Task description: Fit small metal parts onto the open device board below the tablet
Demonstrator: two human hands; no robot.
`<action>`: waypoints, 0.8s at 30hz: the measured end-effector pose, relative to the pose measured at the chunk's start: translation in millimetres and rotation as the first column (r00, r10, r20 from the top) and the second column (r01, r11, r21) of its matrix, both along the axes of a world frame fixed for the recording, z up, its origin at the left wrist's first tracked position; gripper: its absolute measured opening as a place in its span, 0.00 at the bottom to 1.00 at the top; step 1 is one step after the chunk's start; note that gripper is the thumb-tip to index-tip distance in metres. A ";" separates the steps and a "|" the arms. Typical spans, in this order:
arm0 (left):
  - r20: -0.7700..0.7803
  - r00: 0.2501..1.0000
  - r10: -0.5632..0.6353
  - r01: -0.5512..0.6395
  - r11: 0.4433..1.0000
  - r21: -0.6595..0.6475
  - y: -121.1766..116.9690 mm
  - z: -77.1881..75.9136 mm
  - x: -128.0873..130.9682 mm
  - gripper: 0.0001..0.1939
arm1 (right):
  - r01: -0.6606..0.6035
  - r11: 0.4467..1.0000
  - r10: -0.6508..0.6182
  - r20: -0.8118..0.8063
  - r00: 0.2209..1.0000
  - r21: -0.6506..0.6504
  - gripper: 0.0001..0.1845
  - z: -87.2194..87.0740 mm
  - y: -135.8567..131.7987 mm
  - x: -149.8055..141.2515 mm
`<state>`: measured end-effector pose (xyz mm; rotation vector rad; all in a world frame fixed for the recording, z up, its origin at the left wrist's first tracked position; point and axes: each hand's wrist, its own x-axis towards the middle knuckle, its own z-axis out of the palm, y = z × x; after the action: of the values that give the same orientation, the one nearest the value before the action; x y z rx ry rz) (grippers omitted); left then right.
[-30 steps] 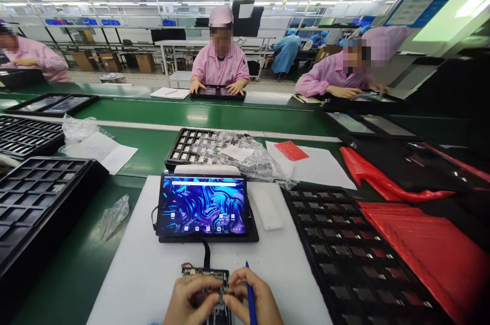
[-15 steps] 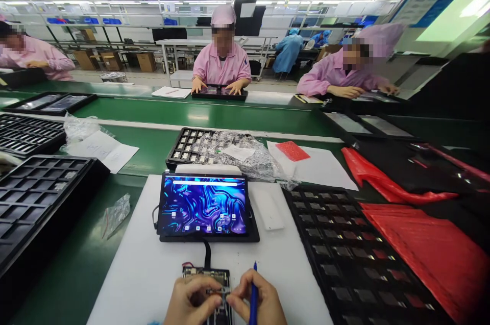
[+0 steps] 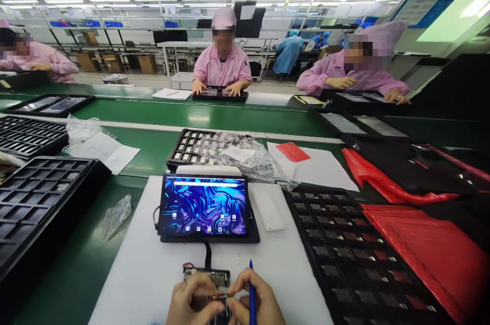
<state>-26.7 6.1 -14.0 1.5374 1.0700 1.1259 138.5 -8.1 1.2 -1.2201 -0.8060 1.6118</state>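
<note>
At the bottom edge my left hand (image 3: 191,302) and my right hand (image 3: 250,302) meet over a small circuit board (image 3: 209,279) lying on a white mat (image 3: 141,264). Both pinch a tiny thin part (image 3: 219,295) between their fingertips just above the board. A blue pen (image 3: 251,289) also stands upright in my right hand's fingers. A black cable (image 3: 207,253) runs from the board up to a lit tablet (image 3: 203,206) with blue wallpaper, which lies further back on the mat.
Black compartment trays lie left (image 3: 34,202), right (image 3: 344,248) and behind the tablet (image 3: 187,146), the last under a plastic bag (image 3: 245,154). Red sheets (image 3: 424,243) lie at right. Across the green belt (image 3: 214,116) people in pink coats work.
My fingertips have lifted the tiny part slightly off the board and the pen has shifted a little. The view has tilted slightly; the tablet has not moved.
</note>
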 end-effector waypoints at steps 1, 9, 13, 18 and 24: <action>-0.042 0.999 -0.003 0.008 0.992 0.122 2.4 4.4 0.6 0.11 | -0.034 0.999 0.034 -0.033 0.999 0.010 0.27 -0.8 -0.4 1.0; -0.321 0.947 -0.017 0.202 0.808 0.553 21.5 27.2 -8.5 0.14 | 0.128 0.971 -0.150 0.098 0.984 0.202 0.20 -26.1 1.5 19.7; -0.450 0.892 0.034 0.251 0.791 0.558 22.0 21.9 -19.2 0.19 | 0.194 0.924 -0.305 0.329 0.894 0.329 0.14 -38.6 1.2 25.6; -0.588 0.809 0.010 0.393 0.734 0.553 21.3 14.0 -16.8 0.23 | 0.211 0.863 -0.435 0.463 0.772 0.458 0.12 -36.3 -2.8 16.3; -0.608 0.794 -0.018 0.418 0.743 0.523 22.0 12.0 -14.7 0.22 | 0.180 0.843 -0.447 0.474 0.759 0.508 0.10 -33.2 -2.8 12.8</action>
<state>-41.5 28.1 -2.0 2.6144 0.8461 0.9023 151.3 -10.9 -32.0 -1.4318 -1.1828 0.6999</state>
